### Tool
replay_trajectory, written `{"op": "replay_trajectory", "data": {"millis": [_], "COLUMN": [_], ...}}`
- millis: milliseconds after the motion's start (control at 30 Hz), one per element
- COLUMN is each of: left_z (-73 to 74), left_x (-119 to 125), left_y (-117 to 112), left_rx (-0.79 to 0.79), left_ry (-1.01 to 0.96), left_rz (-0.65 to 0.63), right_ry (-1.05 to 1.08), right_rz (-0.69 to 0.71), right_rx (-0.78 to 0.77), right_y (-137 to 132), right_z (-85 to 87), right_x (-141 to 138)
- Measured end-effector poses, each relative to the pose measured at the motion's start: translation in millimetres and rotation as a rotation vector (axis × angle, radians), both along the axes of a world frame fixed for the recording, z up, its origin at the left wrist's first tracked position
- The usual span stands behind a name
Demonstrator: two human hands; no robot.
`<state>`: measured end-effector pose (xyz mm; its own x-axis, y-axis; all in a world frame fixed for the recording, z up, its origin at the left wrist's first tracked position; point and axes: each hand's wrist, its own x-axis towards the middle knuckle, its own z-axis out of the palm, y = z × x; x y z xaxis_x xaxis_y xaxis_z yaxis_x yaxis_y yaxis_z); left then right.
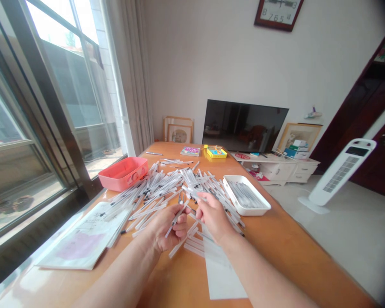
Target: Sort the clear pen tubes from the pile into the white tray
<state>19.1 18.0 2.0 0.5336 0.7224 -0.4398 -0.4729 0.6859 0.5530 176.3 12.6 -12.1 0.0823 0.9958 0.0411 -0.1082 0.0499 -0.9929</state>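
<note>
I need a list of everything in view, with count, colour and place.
clear pens: very many, transparent with black ends, heaped on table
white tray: one, white, right of heap, holding pens
pink box: one, pink, left of heap
yellow box: one, yellow, far table end
booklet: one, multicoloured, far table end
papers: one stack, white and pink, table's left
white sheet: one, white, below hands
table: one, orange, centre of view
television: one, black, behind table
tower fan: one, white, right on floor
wall clock: one, dark red, high on wall
left hand: one, bare, holding a pen
right hand: one, bare, beside pens
</note>
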Motion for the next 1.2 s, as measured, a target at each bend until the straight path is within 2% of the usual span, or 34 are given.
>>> {"op": "replay_trajectory", "data": {"millis": [200,400,600,667,733,800,833,900,1000,1067,1133,1200], "left_z": [5.5,8.3,4.2,5.1,6.5,7.5,7.6,7.7,7.8,7.9,7.5,6.3], "left_x": [-3.0,-2.0,3.9,5.7,6.9,7.4,7.3,5.9,1.0,-2.9,-5.9,-7.7], "left_y": [3.3,0.5,-2.5,-5.3,-8.7,-11.6,-12.5,-13.2,-12.2,-11.3,-10.1,-8.3], "left_rx": [-0.002,0.057,0.104,0.119,0.173,0.305,0.406,0.666,1.113,1.334,1.425,1.424], "left_ry": [-0.005,-0.055,-0.053,0.01,0.13,0.315,0.423,0.649,0.99,1.198,1.345,1.401], "left_rz": [0.275,0.424,0.422,0.372,0.27,0.183,0.18,0.279,0.526,0.557,0.481,0.404], "right_ry": [-0.305,-0.441,-0.359,-0.331,-0.287,-0.246,-0.234,-0.225,-0.216,-0.192,-0.161,-0.135], "right_rz": [0.091,0.045,0.046,0.006,-0.045,-0.088,-0.103,-0.112,-0.066,-0.008,0.041,0.052], "right_rx": [0.335,0.384,0.382,0.366,0.32,0.266,0.245,0.218,0.197,0.174,0.15,0.139], "right_y": [-20.8,-21.9,-21.0,-19.4,-15.7,-10.8,-8.3,-4.4,-3.1,-4.5,-5.7,-4.7], "right_z": [4.2,7.5,9.0,8.2,6.8,5.4,4.9,4.1,3.6,3.5,3.1,2.4], "right_x": [-9.1,-11.2,-10.6,-8.3,-3.6,2.7,5.9,10.9,13.0,10.9,8.3,7.7]}}
